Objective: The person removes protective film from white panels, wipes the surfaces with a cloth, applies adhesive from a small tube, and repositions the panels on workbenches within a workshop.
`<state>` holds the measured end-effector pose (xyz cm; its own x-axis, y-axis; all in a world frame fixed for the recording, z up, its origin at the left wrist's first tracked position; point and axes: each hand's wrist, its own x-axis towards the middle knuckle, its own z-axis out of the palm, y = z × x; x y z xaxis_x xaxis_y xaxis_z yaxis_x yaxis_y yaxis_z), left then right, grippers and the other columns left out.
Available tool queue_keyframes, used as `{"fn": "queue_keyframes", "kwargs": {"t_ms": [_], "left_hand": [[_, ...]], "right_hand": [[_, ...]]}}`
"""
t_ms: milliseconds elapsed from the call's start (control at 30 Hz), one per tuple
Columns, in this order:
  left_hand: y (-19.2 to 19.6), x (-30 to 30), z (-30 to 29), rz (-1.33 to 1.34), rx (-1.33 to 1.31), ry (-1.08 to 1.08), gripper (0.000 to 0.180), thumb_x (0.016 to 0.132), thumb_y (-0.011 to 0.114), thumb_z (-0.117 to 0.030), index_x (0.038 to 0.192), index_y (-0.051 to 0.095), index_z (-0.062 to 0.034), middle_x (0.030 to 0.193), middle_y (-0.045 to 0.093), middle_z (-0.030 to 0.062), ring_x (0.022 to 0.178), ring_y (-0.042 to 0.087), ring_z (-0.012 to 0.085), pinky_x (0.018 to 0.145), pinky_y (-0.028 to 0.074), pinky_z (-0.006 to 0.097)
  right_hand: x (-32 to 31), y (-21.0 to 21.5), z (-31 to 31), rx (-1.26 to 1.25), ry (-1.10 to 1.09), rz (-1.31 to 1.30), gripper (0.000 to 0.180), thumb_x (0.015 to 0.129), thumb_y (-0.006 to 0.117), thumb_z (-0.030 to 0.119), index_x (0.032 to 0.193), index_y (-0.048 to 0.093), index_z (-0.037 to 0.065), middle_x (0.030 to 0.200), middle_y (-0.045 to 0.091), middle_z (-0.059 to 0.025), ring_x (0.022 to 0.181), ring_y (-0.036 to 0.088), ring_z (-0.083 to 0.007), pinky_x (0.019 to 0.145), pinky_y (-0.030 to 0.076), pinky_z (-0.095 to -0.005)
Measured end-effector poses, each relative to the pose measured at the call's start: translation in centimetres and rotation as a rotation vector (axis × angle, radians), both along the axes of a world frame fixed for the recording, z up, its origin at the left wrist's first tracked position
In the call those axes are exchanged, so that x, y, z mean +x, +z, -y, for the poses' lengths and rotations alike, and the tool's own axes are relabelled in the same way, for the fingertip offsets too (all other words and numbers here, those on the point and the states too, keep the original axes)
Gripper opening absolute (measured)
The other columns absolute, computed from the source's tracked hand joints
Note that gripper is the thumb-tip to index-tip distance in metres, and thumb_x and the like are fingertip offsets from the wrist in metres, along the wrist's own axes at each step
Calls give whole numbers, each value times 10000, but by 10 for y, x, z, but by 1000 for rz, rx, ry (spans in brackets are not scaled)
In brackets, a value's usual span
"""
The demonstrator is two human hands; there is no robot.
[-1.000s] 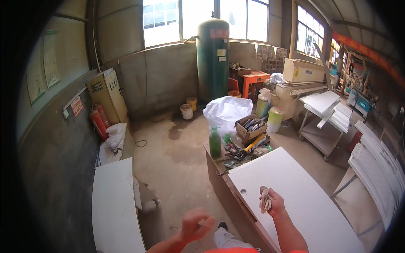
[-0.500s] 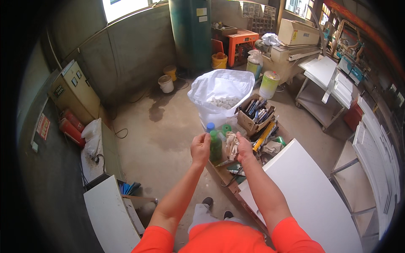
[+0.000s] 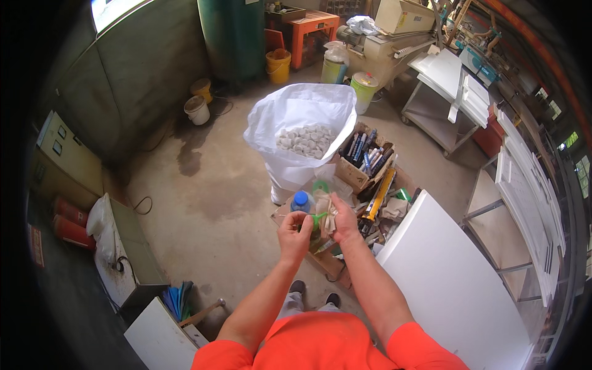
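Both hands meet in front of my chest over a cluttered low bench (image 3: 333,262). My left hand (image 3: 295,231) pinches a small green piece (image 3: 317,219) at its fingertips. My right hand (image 3: 343,217) is closed on a crumpled beige glove or cloth (image 3: 327,217), and the two hands touch at that bundle. Just beyond the left hand stands a green bottle with a blue cap (image 3: 300,201). What the green piece is I cannot tell.
A big white sack (image 3: 302,132) of pale blocks stands open ahead. Beside it sits a cardboard box of tubes and tools (image 3: 364,160). A white panel (image 3: 456,283) lies at my right, another white board (image 3: 157,339) lower left. Buckets, a green tank and machines fill the back.
My view has tipped down and moved toward the bench. My left hand rose from low on the left to join the right, which held the beige bundle alone; both now work at it together.
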<state>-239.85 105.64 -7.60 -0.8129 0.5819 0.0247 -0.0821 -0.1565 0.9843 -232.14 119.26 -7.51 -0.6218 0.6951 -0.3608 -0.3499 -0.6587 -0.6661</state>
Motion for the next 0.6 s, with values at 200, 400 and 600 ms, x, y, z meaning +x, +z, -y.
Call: {"fn": "queue_keyframes", "kwargs": {"t_ms": [200, 400, 600], "left_hand": [[-6, -4, -2, 64, 66, -57, 160, 991, 730, -115, 1091, 619, -57, 959, 628, -16, 786, 560, 48, 708, 494, 230], [-15, -4, -6, -58, 47, -59, 188, 986, 744, -136, 1096, 612, -59, 960, 619, -17, 790, 549, 48, 711, 480, 219], [-19, -16, 8, -46, -19, -81, 195, 996, 742, -172, 1093, 630, -44, 1015, 636, 14, 902, 573, 93, 799, 486, 260]], "right_hand": [[4, 5, 8, -37, -7, 0, 342, 1106, 560, 317, 1267, 679, 40, 1114, 744, -61, 949, 725, -191, 840, 590, -358], [13, 4, 8, -177, -5, -121, 357, 1110, 551, 325, 1289, 674, 42, 1118, 752, -71, 968, 733, -220, 854, 601, -393], [79, -4, -3, -317, -100, -181, 316, 1098, 575, 304, 1237, 687, 43, 1095, 754, -84, 929, 738, -244, 812, 616, -427]]}}
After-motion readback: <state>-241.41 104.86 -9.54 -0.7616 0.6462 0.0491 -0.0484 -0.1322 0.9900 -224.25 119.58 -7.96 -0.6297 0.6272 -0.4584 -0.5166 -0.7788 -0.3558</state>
